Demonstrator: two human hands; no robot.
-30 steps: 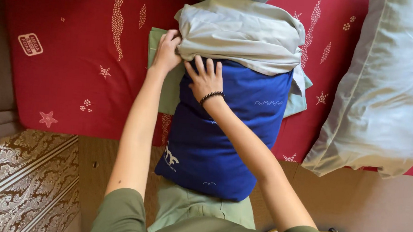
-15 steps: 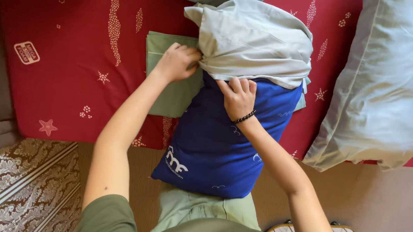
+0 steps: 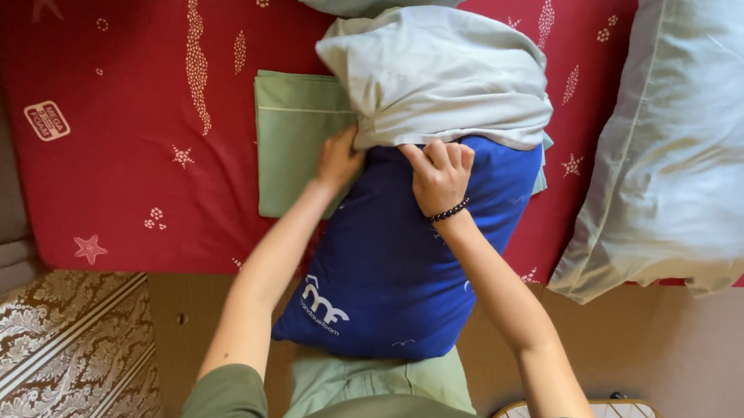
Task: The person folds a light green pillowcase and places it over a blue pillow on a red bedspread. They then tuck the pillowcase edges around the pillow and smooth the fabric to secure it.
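While both hands work at the hem of the grey case (image 3: 437, 76), the blue pillow (image 3: 404, 248) lies lengthwise on the red sheet (image 3: 128, 125), its near end hanging over the bed edge toward six o'clock, its far end already swallowed by the case at twelve. Left hand (image 3: 339, 157) is pinched shut on the case's edge at the pillow's nine o'clock side; right hand (image 3: 438, 174), beaded bracelet at the wrist, has fingers curled over the same hem at centre, gripping cloth. A folded green sheet (image 3: 293, 139) lies flat under the pillow's left side, and a second pale pillow (image 3: 700, 148) rests at three o'clock. My read: the pillow is soft, light and squashy, the case thin and limp, likely to bunch, so the open hem at both corners looks the best place to hold
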